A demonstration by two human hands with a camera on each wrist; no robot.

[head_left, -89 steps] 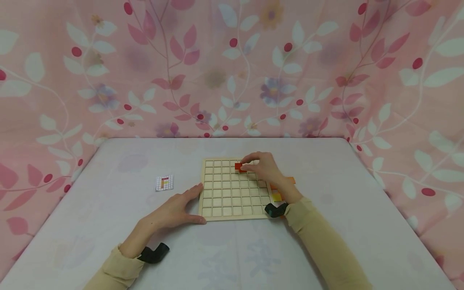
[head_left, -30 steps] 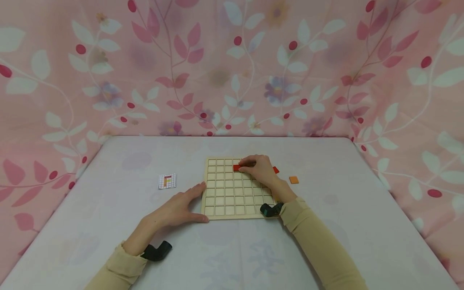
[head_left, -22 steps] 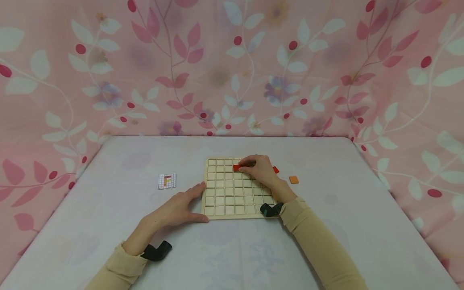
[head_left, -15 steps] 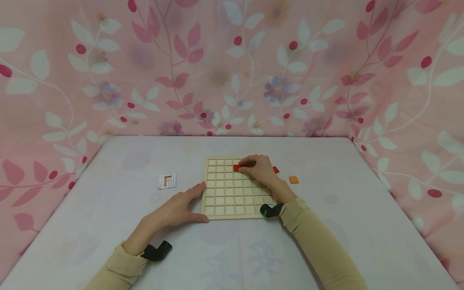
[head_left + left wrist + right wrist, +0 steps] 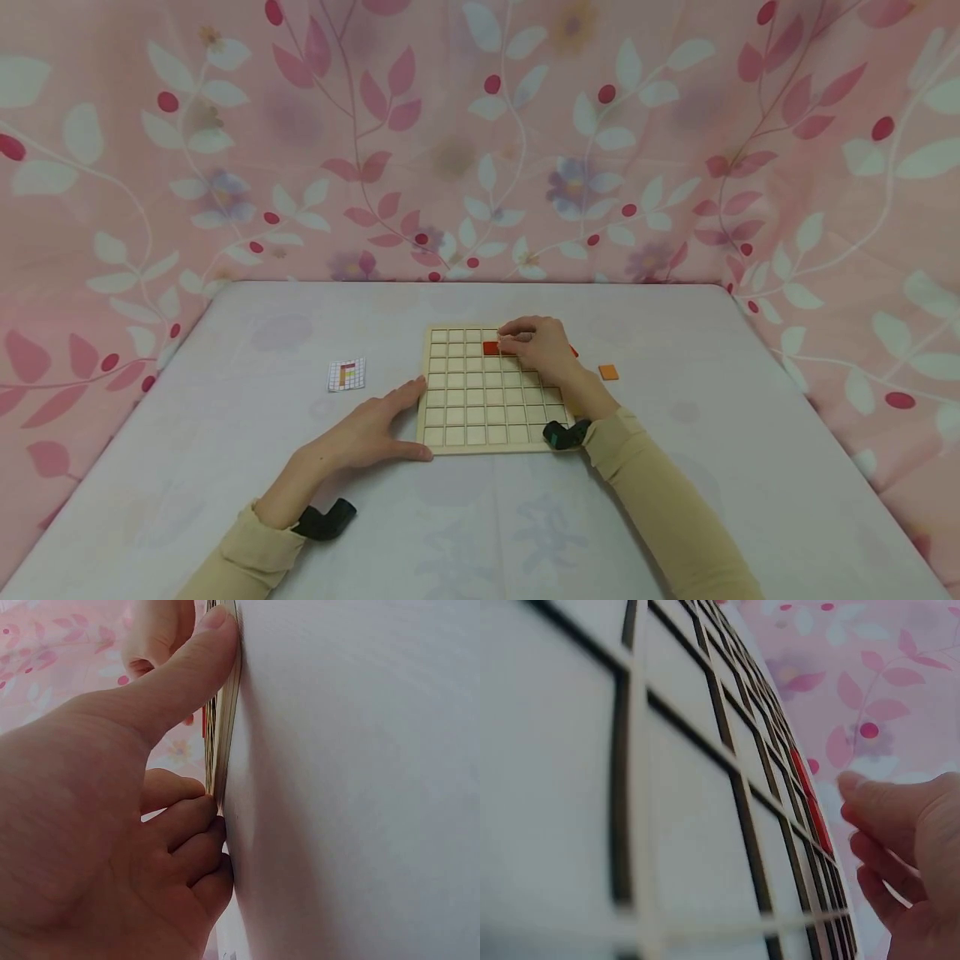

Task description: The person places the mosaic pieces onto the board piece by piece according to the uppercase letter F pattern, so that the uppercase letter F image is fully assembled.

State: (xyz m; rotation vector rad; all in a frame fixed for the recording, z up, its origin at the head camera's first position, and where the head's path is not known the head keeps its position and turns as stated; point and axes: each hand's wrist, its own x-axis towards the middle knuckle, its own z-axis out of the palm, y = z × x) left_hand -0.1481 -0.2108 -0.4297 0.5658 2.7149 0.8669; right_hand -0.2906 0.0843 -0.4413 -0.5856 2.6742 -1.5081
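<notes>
A pale wooden grid board (image 5: 474, 397) lies on the table. Two red square tiles (image 5: 491, 348) sit side by side in cells near its far side; in the right wrist view these red tiles (image 5: 819, 825) lie flush among the grid lines. My right hand (image 5: 547, 348) hovers just above them, its thumb and fingertips a little apart from the tiles and holding nothing. At the board's left edge rests my left hand (image 5: 367, 432): the thumb touches the near left corner, the extended fingers touch the side. The left wrist view shows this left hand (image 5: 97, 825) against the board's rim.
A small printed card (image 5: 347, 375) with a coloured grid pattern lies left of the board. An orange tile (image 5: 608, 372) lies to the right. Another red piece (image 5: 574, 352) is mostly hidden behind my right hand. A floral cloth (image 5: 480, 150) hangs behind the table.
Three seconds ago my right hand pinched a red tile over the board; that tile now lies in the grid. My right hand has since lifted slightly and moved right. My left hand stays put.
</notes>
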